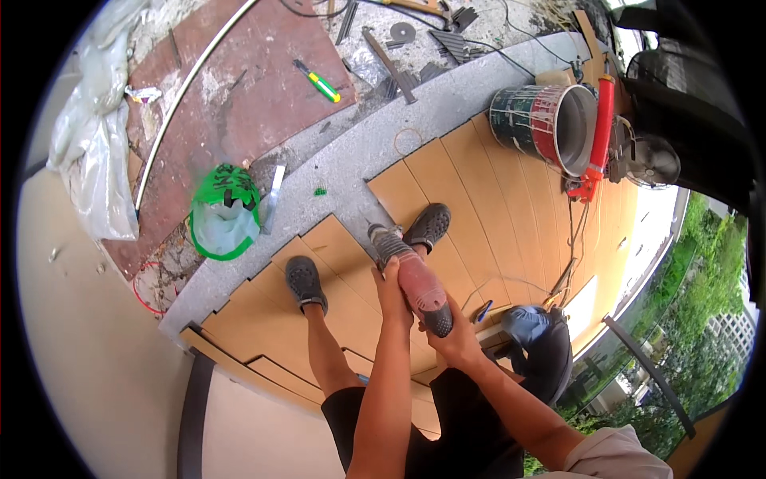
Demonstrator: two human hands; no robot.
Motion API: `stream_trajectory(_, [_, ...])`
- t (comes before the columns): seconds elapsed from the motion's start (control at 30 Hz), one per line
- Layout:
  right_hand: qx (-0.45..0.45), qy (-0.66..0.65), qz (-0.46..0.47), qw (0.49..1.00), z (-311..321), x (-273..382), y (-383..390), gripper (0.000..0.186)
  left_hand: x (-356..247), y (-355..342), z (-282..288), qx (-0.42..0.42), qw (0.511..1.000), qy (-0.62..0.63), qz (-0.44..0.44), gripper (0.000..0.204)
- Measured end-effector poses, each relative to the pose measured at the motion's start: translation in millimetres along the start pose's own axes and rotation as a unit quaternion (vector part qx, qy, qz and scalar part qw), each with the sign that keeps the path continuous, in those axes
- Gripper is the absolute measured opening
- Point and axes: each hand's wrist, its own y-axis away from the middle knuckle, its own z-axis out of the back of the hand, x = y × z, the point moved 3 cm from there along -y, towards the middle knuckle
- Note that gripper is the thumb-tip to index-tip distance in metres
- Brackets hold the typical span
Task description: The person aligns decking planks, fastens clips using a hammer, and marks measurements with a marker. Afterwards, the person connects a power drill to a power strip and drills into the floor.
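Both my hands are wrapped round a hammer drill [418, 281] with a faded red body, a dark ribbed front and a dark vented rear end. My left hand [391, 291] grips the side of it toward the front. Around the rear end closes my right hand [458, 334]. The tool slants up and to the left, its thin tip over a notch in the edge of the tan boards [335, 239], where grey floor shows. Whether the tip touches the floor, I cannot tell. My feet, in dark clogs [428, 224], stand on either side of the notch.
A paint-splashed bucket [542, 124] and a red-handled tool [600, 136] stand at the right beside a fan [653, 162]. A green-rimmed bag [226, 219] lies left, and a green screwdriver [317, 81] lies on the reddish sheet. Cables and loose tools are scattered at the back.
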Motion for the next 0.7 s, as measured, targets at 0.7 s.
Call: stream_trajectory(0.7, [0.018, -0.218, 0.167, 0.961, -46.3, -41.6, 224.2, 0.096, -65.6, 216.1, 65.5, 0.375, 0.903, -0.018, 0.209, 0.078])
